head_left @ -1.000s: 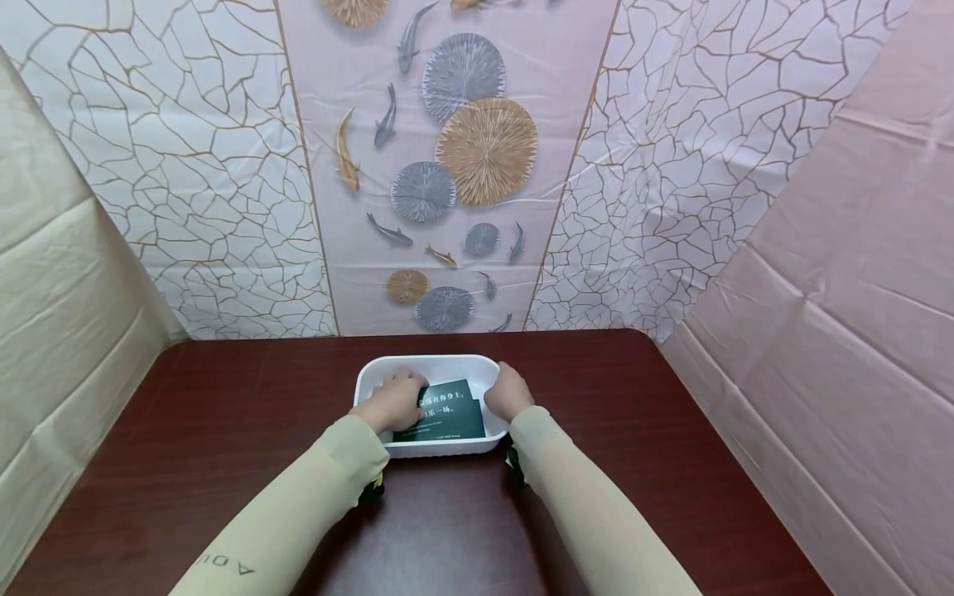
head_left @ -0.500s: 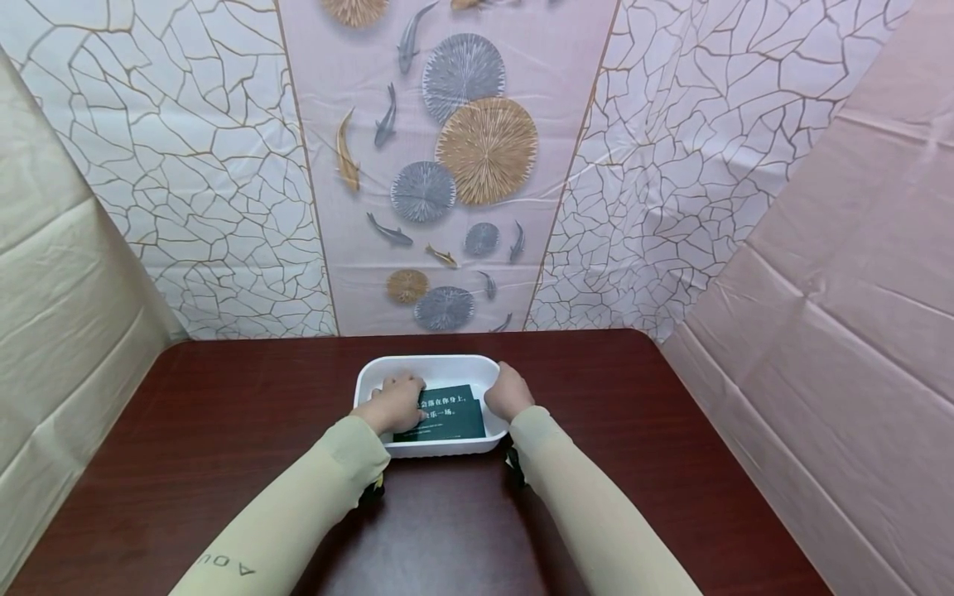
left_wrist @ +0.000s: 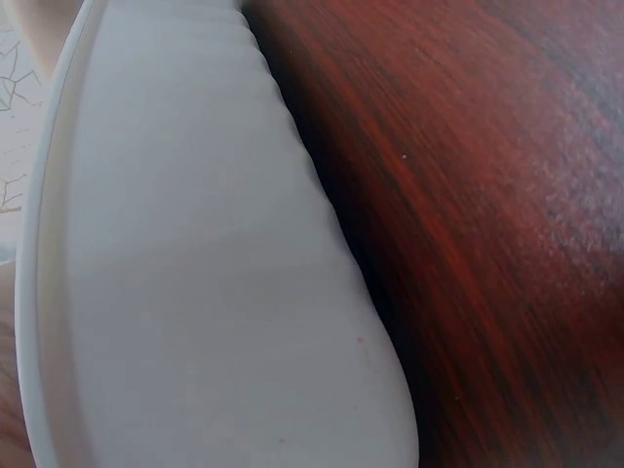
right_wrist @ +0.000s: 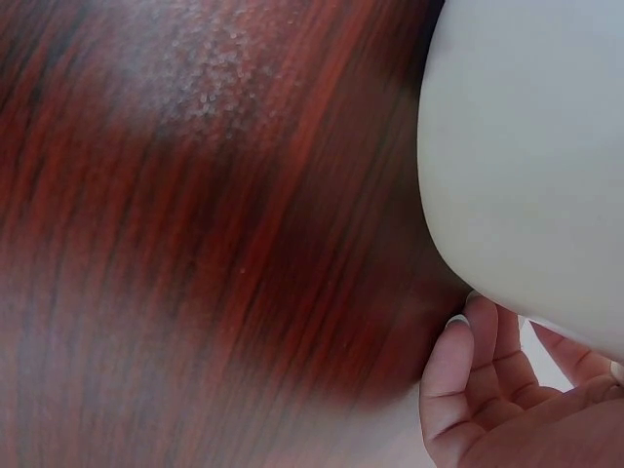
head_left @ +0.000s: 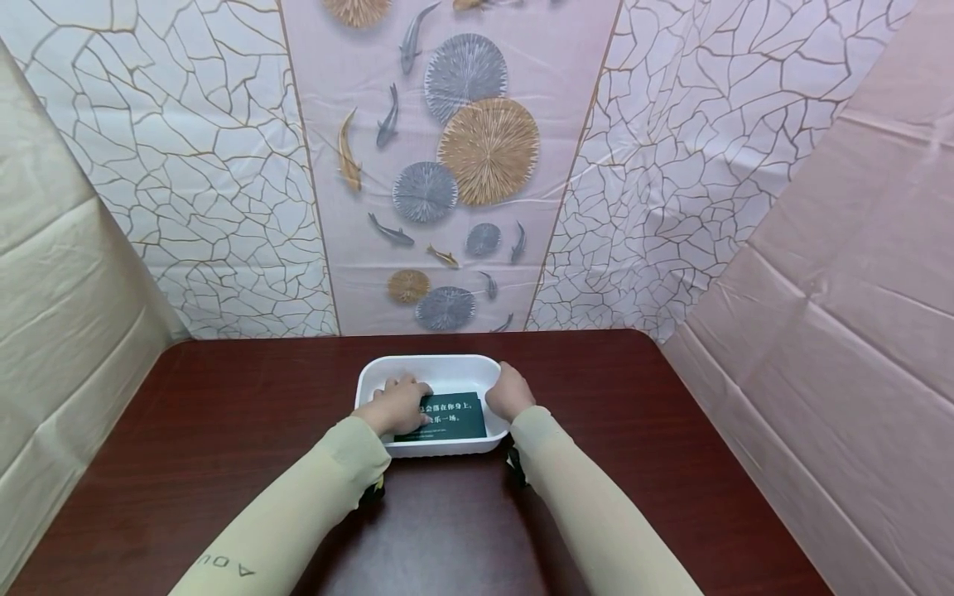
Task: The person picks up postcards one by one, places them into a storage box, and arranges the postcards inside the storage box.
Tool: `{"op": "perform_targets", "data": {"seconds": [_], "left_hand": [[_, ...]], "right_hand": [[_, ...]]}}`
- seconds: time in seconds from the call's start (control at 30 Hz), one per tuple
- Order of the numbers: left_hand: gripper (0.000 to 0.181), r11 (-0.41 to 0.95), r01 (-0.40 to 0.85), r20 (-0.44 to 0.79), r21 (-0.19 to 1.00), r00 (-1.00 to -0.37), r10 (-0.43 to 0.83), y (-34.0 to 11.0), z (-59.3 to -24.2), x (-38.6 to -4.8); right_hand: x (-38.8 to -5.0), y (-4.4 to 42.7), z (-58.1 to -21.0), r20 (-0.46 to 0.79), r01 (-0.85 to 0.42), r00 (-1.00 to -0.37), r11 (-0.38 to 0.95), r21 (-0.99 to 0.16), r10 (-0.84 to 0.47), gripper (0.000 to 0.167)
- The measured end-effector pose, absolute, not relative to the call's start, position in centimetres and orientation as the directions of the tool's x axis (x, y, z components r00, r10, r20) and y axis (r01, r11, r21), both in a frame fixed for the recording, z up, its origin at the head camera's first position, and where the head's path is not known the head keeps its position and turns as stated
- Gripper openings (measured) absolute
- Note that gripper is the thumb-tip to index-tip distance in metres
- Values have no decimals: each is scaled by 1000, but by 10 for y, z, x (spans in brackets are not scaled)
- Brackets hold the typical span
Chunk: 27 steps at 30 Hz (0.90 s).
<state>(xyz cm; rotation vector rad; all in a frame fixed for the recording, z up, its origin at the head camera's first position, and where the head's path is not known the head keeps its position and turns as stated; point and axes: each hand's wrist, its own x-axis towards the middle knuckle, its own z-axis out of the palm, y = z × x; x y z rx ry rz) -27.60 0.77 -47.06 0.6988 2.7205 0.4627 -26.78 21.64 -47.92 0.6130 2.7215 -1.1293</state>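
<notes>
A white plastic tray sits on the table in the head view and holds dark green cards with white printed lettering. My left hand lies over their left part, fingers spread, the thumb on the face of the front card. How many cards lie under it is hidden. At the tray's right end my right hand grips the rim. In the right wrist view the curled fingers of that hand hold the tray's corner from outside. Only the tray's long side wall fills the left wrist view.
The dark red wood-grain table extends to both sides of the tray and in front of it. Behind the far edge hangs a patterned cloth wall. Plain cloth sides slope down at left and right.
The rear green card has slid down and turned, so that its edges nearly line up with the front one. My left fingers have shifted slightly over the cards. The right hand stays on the rim.
</notes>
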Motion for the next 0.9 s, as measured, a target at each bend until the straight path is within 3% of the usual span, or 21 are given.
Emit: {"op": "perform_targets", "data": {"seconds": [0.9], "left_hand": [[46,796,476,-180,374,-805,565,5,-470,-272]], "right_hand": [[-268,217,-480,-264,409,-912,640,-651,314,70]]}}
